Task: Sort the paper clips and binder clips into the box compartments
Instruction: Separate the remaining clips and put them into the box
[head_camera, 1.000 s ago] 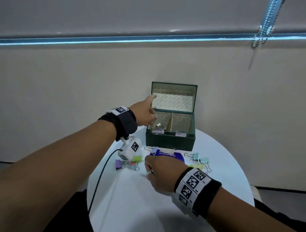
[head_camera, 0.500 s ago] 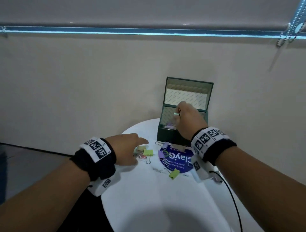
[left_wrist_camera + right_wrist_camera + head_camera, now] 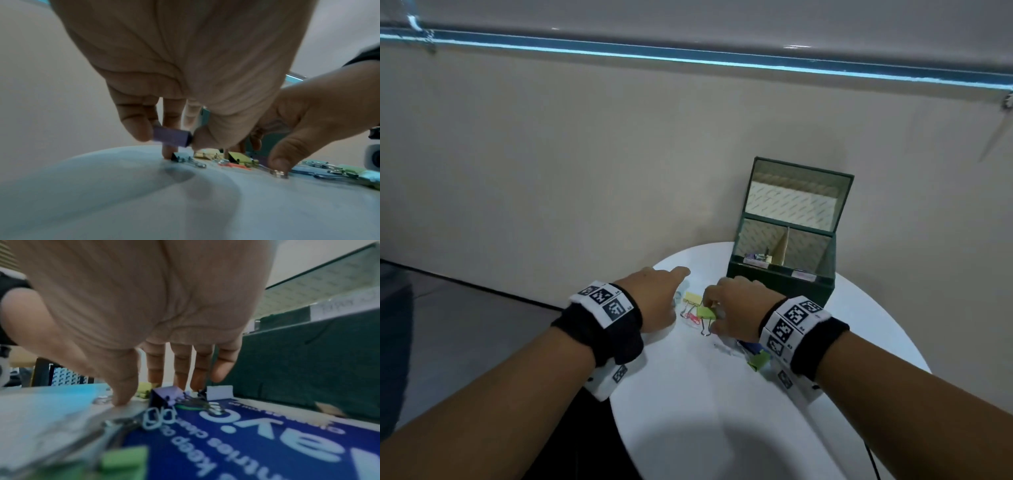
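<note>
The binder clips and paper clips are only partly sorted, by my reckoning: the green box stands open at the far side of the white bench, and a few clips already lie in its left compartment, while what sits in the right one I cannot make out. Most of the work seems still ahead. In front of the box a loose scatter remains: a yellow binder clip, a green binder clip and a red paper clip lie close together, and another green one sits nearer the person, by a blue printed card that carries some wire paper clips. The left hand pinches a purple binder clip between thumb and finger, just above the bench, so that one looks ready to go to the box. The right hand reaches down among the clips before the box, fingers extended, thumb tip on the bench; it grips nothing that I can see.
</note>
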The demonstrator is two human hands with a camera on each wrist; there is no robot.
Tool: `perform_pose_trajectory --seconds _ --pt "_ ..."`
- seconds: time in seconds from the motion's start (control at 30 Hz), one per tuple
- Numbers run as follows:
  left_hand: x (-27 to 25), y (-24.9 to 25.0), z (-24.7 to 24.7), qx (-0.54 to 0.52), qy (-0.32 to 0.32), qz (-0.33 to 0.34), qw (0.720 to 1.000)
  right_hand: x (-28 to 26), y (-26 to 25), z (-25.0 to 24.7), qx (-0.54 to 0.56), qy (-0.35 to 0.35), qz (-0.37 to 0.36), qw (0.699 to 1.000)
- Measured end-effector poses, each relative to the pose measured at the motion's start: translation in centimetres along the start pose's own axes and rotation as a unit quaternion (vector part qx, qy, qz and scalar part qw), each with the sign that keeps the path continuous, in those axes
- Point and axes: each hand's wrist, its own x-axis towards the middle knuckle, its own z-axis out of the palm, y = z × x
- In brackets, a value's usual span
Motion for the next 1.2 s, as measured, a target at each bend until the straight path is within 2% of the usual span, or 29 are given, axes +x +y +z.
perform_pose_trajectory --seconds 0.13,0.3,0.43,0.53,0.63,0.9,0.97,1.03,1.1,1.2 --pt "-0.2 0.3 0.1 -0.026 0.009 -0.043 0.999 -0.2 0.5 -0.5 -0.052 -0.001 0.007 0.999" --pt "0.4 0.7 0.2 0.007 0.041 -0.044 0.998 -0.9 -1.2 -1.4 -0.040 0.066 -0.042 0.996" --pt "0.4 1.1 0.3 0.030 0.034 -0.016 0.999 0.0 -3.2 -0.7 -0.078 0.008 -0.014 0.997" --pt "0.4 1.2 0.4 0.051 0.006 0.010 0.999 0.8 -3.7 -0.5 -0.085 0.018 -0.008 0.996" --pt "0.4 1.1 0.4 0.050 0.013 0.008 0.999 1.2 -4.1 -0.8 -0.078 0.017 -0.024 0.997" --pt "0.6 1.0 0.3 0.046 0.018 0.001 0.999 0.1 -3.7 -1.4 -0.035 -0.047 -0.019 0.998" --pt "0.6 0.8 0.4 0.053 0.020 0.001 0.998 -0.3 -2.8 -1.9 -0.016 -0.035 -0.024 0.999" --pt "0.7 0.8 0.6 0.056 0.021 0.002 0.998 -0.6 -0.6 -3.2 0.056 0.010 -0.018 0.998" --pt "0.7 0.9 0.5 0.039 0.010 -0.007 0.999 -1.2 2.8 -4.9 0.119 0.055 0.019 0.991" --pt "0.7 1.3 0.5 0.049 -0.004 -0.009 0.999 -2.2 8.5 -6.9 0.125 0.106 0.106 0.981"
